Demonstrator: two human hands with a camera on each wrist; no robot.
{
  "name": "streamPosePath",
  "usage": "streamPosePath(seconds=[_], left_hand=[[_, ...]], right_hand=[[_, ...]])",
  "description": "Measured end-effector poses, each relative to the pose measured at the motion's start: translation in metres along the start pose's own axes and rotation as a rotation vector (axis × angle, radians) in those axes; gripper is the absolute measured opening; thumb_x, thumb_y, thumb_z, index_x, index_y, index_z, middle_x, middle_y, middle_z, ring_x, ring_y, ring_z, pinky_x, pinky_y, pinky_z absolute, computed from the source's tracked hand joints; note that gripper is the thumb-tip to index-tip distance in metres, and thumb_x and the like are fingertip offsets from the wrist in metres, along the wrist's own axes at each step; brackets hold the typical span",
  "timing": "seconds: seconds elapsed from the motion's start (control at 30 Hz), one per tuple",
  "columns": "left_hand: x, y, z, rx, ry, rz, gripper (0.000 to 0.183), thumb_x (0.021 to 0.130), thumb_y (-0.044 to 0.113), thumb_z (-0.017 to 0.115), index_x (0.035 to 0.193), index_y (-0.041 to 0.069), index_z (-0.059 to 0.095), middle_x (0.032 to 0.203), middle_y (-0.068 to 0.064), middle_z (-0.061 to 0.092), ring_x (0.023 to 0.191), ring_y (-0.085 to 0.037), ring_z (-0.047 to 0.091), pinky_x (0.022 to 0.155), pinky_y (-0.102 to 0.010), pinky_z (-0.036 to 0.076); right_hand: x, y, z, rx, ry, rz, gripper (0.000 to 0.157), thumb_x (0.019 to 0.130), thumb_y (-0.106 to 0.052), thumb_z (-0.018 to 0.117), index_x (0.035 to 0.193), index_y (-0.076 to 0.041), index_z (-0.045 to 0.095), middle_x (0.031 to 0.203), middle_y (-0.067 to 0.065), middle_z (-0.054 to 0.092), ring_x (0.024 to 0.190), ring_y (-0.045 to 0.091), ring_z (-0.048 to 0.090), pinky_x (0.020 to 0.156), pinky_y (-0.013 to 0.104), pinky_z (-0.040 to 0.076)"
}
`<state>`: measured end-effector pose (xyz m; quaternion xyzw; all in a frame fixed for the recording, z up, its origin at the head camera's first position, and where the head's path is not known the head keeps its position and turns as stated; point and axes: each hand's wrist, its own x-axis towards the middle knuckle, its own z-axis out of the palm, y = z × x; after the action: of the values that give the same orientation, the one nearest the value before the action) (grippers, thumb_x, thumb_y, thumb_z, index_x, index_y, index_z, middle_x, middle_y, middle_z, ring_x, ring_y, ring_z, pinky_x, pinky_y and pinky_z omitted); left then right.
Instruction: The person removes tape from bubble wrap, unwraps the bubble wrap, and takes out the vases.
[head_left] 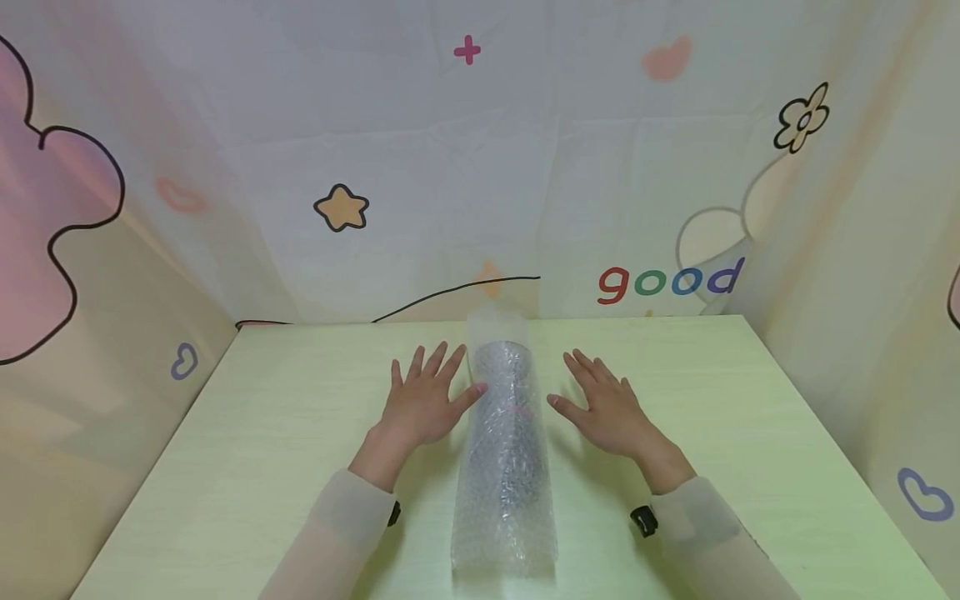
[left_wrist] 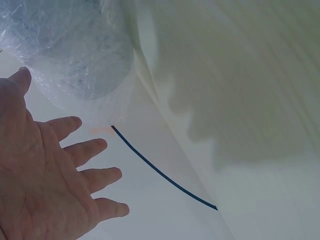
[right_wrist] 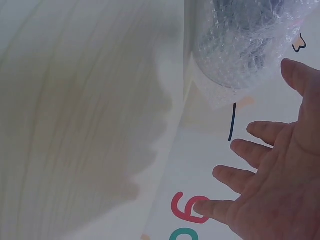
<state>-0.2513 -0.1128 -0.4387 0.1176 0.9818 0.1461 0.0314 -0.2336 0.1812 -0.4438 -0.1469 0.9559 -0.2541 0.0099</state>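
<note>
A long roll of bubble wrap lies lengthwise on the table, with a greyish cylindrical thing inside that shows only dimly through the layers. Loose clear wrap extends past both ends of it. My left hand is to its left, palm down with fingers spread, the thumb tip overlapping the wrap's edge in the head view. On the other side, my right hand hovers with straight fingers, its thumb a little apart from the roll. Both wrist views show the wrapped end beyond the thumbs, and neither palm holds anything.
The pale wooden table ends at a printed cloth backdrop behind, with more cloth at the left and right sides. Coloured lettering is on the backdrop. A small black device sits at the right wrist.
</note>
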Motion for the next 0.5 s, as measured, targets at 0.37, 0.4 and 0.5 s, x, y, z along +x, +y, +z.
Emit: streamPosePath(seconds=[0.37,0.4,0.5], left_hand=[[-0.0047,0.0026,0.0032,0.005,0.006,0.024,0.084,0.099,0.078,0.03,0.167,0.03,0.018,0.175,-0.005,0.015,0.162,-0.04,0.006,0.125,-0.07,0.0],[-0.0051,0.0029,0.0033,0.006,0.005,0.023,0.084,0.099,0.078,0.03,0.167,0.03,0.018,0.175,-0.005,0.015,0.162,-0.04,0.005,0.125,-0.07,0.0],[-0.0067,0.0037,0.0028,0.009,0.005,0.022,0.084,0.099,0.078,0.03,0.167,0.031,0.017,0.175,-0.004,0.016,0.162,-0.04,0.007,0.125,-0.069,0.001]], right_hand=[[-0.0036,-0.0011,0.0033,0.034,-0.014,-0.029,0.079,0.105,-0.055,0.051,0.165,-0.011,0.025,0.172,0.015,0.023,0.157,0.049,0.017,0.118,0.078,0.01],[-0.0043,-0.0016,0.0033,0.038,-0.017,-0.03,0.079,0.105,-0.054,0.052,0.165,-0.012,0.024,0.172,0.015,0.023,0.157,0.049,0.016,0.118,0.078,0.01],[-0.0055,-0.0035,0.003,0.043,-0.021,-0.037,0.078,0.105,-0.053,0.051,0.165,-0.011,0.024,0.172,0.015,0.022,0.157,0.049,0.016,0.119,0.078,0.01]])
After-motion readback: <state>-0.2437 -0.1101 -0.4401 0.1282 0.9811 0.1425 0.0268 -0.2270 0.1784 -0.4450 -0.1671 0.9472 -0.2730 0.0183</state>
